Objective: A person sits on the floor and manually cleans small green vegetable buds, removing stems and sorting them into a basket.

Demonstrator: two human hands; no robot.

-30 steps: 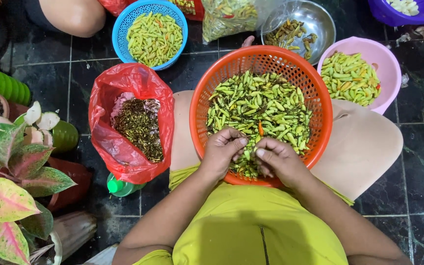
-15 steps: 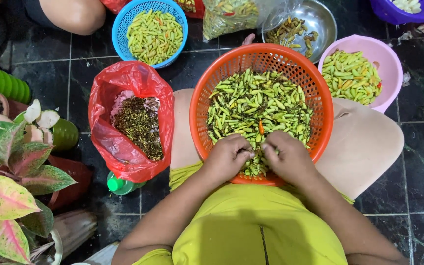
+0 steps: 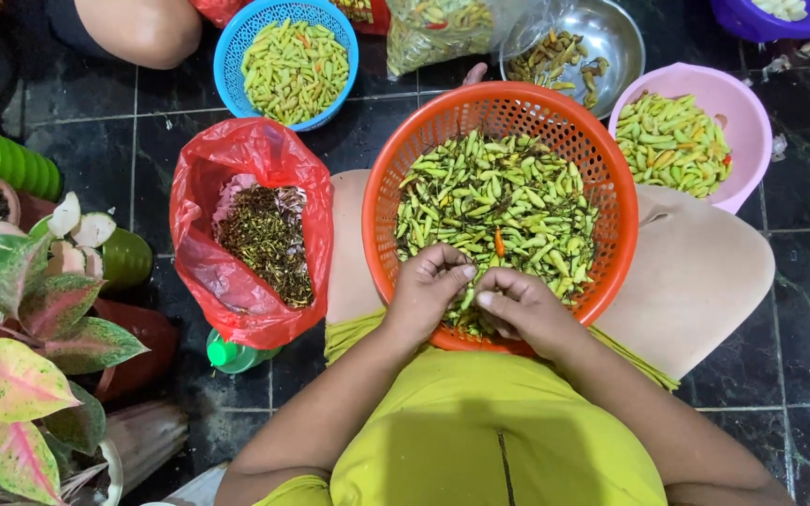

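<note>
Two hands of mine meet at the near rim of the orange basket [image 3: 382, 201], which rests on my lap between my bare thighs, heaped with small green chillies [image 3: 503, 211]. My left hand [image 3: 424, 295] comes in from seven o'clock, wrist bent, knuckles up, its fingers [image 3: 457, 274] curled together and pinching what looks like a single chilli, though the piece itself is too small to make out. My right hand [image 3: 522, 309] comes in from five o'clock, forearm angled across my yellow-green shirt [image 3: 480, 431], thumb pointing toward the left hand and its fingers tucked under, closed on the same spot; the two hands touch at the fingertips. At nine o'clock of the basket, just beside it on the dark tiled floor [image 3: 799, 272], a red plastic bag [image 3: 246, 164] lies open with dark stems inside. At eleven o'clock sits a blue basket [image 3: 344, 42] of chillies, at two o'clock a pink basket [image 3: 747, 112] of them, and at twelve o'clock a metal bowl [image 3: 625, 37].
</note>
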